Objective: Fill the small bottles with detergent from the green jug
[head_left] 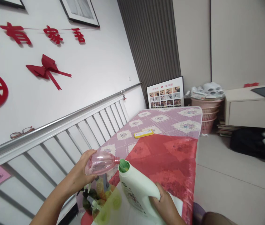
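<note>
My left hand point(82, 170) is wrapped round a clear pink plastic bottle point(102, 163), which lies almost level with its uncapped neck pointing right. That neck meets the green pouring spout point(124, 165) of a pale green detergent jug point(138, 190); whether they touch or just overlap in view, I cannot tell. The jug leans left, and my right hand point(165, 203) grips its handle from the right. I cannot make out any liquid passing between the two. Below my left hand, several bottles with pump or spray heads point(97, 203) stand close together, partly see-through and overlapping.
A red sheet point(167, 156) covers part of the purple patterned tablecloth point(188, 116). A yellow box point(144, 133) lies farther back. White railing point(76, 134) runs along the left side. Stacked pink baskets point(207, 120), a framed photo board point(166, 93) and a cabinet point(252, 109) stand behind.
</note>
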Motion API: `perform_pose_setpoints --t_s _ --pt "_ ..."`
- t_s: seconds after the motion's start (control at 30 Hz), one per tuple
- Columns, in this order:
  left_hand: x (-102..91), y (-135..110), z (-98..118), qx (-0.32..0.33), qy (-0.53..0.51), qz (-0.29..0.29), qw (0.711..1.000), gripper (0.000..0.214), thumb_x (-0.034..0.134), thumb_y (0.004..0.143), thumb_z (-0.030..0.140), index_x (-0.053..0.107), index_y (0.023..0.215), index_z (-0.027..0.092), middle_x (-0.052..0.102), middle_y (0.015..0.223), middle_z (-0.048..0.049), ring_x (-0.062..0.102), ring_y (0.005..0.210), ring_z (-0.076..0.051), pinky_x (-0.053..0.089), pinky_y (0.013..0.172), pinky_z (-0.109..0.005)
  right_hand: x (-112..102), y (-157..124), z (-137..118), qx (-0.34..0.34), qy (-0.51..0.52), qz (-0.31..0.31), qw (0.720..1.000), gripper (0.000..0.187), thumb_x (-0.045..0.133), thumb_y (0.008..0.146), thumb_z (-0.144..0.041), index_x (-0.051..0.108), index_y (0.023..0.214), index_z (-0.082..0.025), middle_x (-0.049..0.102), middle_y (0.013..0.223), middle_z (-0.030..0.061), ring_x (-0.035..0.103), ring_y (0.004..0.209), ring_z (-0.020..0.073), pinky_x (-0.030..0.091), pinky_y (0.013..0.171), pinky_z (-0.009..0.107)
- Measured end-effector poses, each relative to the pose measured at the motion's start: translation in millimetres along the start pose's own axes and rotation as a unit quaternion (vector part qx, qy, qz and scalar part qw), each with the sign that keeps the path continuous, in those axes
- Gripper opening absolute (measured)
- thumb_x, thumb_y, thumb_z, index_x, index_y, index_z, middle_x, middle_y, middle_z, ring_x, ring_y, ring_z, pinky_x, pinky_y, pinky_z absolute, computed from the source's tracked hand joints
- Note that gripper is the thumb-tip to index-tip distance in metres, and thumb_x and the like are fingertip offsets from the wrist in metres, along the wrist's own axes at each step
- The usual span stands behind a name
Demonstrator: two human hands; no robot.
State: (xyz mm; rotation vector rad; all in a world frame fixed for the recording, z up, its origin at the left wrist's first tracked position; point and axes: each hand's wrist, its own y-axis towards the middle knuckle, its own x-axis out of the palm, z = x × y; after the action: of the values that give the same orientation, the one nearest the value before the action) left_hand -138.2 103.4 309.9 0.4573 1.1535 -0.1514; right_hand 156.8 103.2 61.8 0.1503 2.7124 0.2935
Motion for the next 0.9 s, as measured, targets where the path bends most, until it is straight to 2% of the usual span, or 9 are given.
perform_pose_setpoints --t_s 0.37,0.6,0.9 --pt "-4.8 0.8 7.2 -0.014 0.002 -0.008 1.0 0.071 0.062 0.069 0.018 0.033 0.133 0.028 0.039 0.136 -0.0082 0.045 0.124 -0.027 0.042 0.103 -0.043 0.6 -0.9 -1.2 0.001 -0.008 -0.013 1.0 0.016 0.041 0.072 -0.025 0.051 0.084 -0.022 0.07 0.079 0.0073 0.067 0.077 0.0244 0.048 0.069 0.032" --pt "-4.4 1.2 4.8 -0.017 0.0 -0.012 1.0 0.071 0.062 0.07 0.019 0.031 0.133 0.028 0.036 0.137 -0.0087 0.04 0.128 -0.027 0.036 0.108 -0.046 1.2 -1.2 0.5 -0.007 -0.011 -0.004 1.0 0.017 0.041 0.072 -0.023 0.051 0.085 -0.023 0.07 0.078 0.0057 0.067 0.076 0.0232 0.048 0.07 0.031" --pt "-6.6 1.4 10.6 -0.008 -0.001 -0.012 1.0 0.069 0.062 0.071 0.019 0.031 0.132 0.028 0.038 0.135 -0.0084 0.042 0.126 -0.026 0.037 0.107 -0.045 1.8 0.1 1.1 -0.005 -0.01 -0.002 1.0 0.013 0.042 0.072 -0.024 0.05 0.082 -0.023 0.069 0.076 0.0047 0.067 0.074 0.0235 0.048 0.068 0.032"
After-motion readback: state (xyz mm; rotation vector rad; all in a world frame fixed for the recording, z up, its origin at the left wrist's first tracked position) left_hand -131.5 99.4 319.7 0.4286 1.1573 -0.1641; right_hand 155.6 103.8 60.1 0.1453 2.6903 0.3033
